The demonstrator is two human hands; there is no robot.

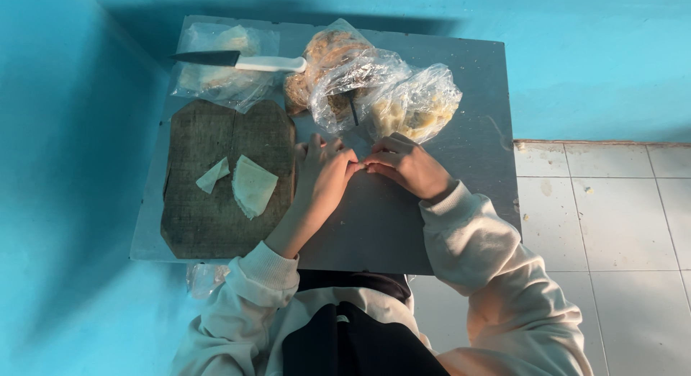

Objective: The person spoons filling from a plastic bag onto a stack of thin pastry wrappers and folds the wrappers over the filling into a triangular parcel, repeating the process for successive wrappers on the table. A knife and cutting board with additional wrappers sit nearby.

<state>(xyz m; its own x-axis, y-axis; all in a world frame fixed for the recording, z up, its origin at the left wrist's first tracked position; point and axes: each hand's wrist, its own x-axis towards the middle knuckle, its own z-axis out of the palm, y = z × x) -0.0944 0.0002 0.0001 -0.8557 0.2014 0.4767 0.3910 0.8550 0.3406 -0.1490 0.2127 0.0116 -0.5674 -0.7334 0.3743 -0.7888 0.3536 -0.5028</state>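
Note:
My left hand point(322, 176) and my right hand point(407, 164) meet fingertip to fingertip over the grey table point(461, 95), pinching something small that the fingers hide. Just beyond them lie clear plastic bags, one with pale yellowish food point(417, 106) and one with round flat breads point(327, 56). Left of my left hand sits a worn wooden cutting board point(216, 225) carrying two pale folded dough pieces point(253, 185) point(213, 176). A white-handled knife with a dark blade point(241, 60) rests at the back, on another bag point(216, 77).
Blue walls close in on the left and behind the table. White floor tiles point(597, 203) stretch to the right. A crumpled clear plastic piece point(205, 277) hangs at the table's near edge by my left sleeve.

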